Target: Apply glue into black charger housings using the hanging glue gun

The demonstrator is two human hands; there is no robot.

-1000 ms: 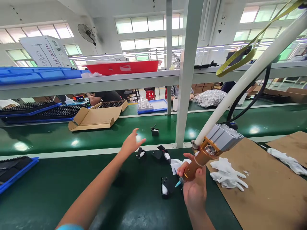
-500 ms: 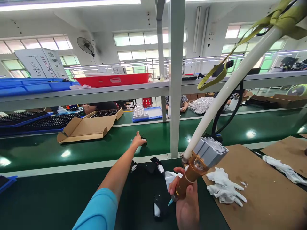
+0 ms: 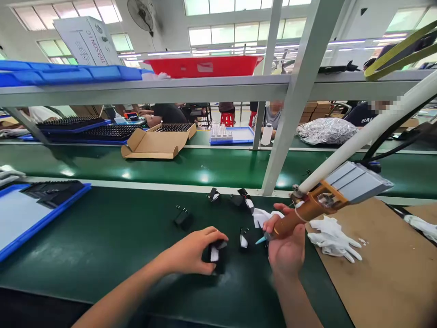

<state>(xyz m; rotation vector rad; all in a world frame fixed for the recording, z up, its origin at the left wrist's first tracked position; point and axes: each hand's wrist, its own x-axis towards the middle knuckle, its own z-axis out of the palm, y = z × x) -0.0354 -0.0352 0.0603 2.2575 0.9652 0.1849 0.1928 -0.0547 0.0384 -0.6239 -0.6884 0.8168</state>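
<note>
My left hand (image 3: 198, 253) grips a small black plastic casing (image 3: 215, 255) with a white part inside, low over the green worktop. In my right hand (image 3: 287, 241) is a brown dispensing gun (image 3: 293, 221) with a light-blue nozzle tip pointing down and left; a grey block sits on its rear. Between my hands lies another black casing (image 3: 244, 239) with white inside. Beyond them are a black casing (image 3: 213, 195) and a cluster of black pieces (image 3: 243, 199). A black plug piece (image 3: 183, 217) with pins up lies left of these.
The gun hangs on a white tube (image 3: 362, 130) at the right. White gloves (image 3: 334, 239) lie on brown cardboard (image 3: 382, 269). A blue-edged tray (image 3: 51, 214) stands left. A metal post (image 3: 290, 105) and shelf cross ahead, with a green conveyor (image 3: 160, 166) behind. Other people sit beyond.
My left hand has come back from the conveyor to the near worktop and now holds a black casing. The view has tilted down and shifted; my right hand still holds the gun.
</note>
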